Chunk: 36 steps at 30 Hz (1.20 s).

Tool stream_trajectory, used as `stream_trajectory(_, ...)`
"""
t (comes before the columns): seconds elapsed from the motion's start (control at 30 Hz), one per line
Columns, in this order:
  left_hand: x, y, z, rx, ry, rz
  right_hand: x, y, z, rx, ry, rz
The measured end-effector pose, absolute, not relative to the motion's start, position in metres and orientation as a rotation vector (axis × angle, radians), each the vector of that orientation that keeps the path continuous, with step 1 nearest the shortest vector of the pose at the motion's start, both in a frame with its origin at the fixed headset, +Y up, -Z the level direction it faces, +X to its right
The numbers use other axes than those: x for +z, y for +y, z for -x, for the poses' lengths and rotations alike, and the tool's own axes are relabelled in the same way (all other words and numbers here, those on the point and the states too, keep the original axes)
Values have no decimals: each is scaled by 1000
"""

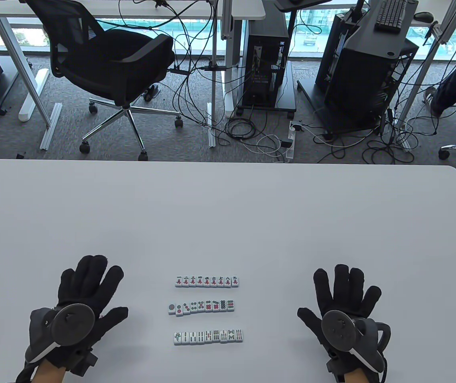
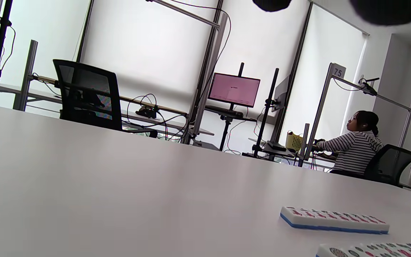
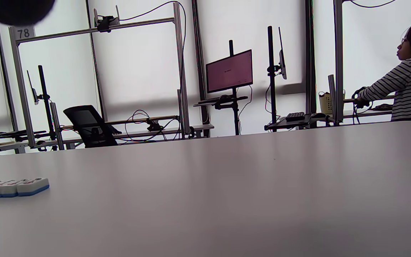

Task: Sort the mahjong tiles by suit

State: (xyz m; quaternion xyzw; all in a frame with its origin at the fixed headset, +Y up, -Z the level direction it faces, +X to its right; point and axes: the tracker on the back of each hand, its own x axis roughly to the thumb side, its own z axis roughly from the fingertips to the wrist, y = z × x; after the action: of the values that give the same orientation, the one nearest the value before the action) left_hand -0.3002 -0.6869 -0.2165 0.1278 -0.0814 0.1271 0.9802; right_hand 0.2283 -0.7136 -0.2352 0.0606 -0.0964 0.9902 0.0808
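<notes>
I see three face-up rows of mahjong tiles lying between my hands on the white table, one behind the other. The far row of character tiles sits straight; the middle row of dot tiles runs slightly crooked at its left end; the near row of bamboo tiles lies closest to me. The rows are apart from one another, with bare table between them.

My left hand lies flat on the table to the left of the rows, fingers spread and straight, grasping nothing. My right hand mirrors it on the right, fingers splayed, also released. Both are well apart from the tiles, and nothing stands between either hand and the rows.

From the left wrist view the character row shows side-on with blue backs down, and the dot row peeks in at the bottom edge. The right wrist view catches only the end of one row at far left.

Beyond the table edge I see a black office chair, computer towers on carts, and tangled cables on the carpet. A person in a striped top sits at another desk near a monitor
</notes>
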Motion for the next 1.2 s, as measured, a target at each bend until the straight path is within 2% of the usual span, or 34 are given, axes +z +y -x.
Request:
stream_trajectory(0.13,-217,-654,308,203,-101,-364,-234,-711,-227,2940,-296,-195)
stream_trajectory(0.27,-225,-643,306,-18,-81,-312,-233,-711,-226,2929,-300,-210)
stream_trajectory(0.37,-234,-659,297,-211,-101,-154,-233,-711,-226,2929,-295,-213)
stream_trajectory(0.47,-243,-691,284,-399,-135,64,-232,-711,-226,2923,-288,-218)
stream_trajectory(0.63,-254,-728,273,-488,-138,245,-232,-711,-225,2920,-277,-227)
stream_trajectory(0.97,-259,-767,263,-619,-134,329,-232,-712,-225,2901,-271,-234)
stream_trajectory(1.2,-263,-767,254,-592,-159,330,-232,-712,-224,2895,-258,-242)
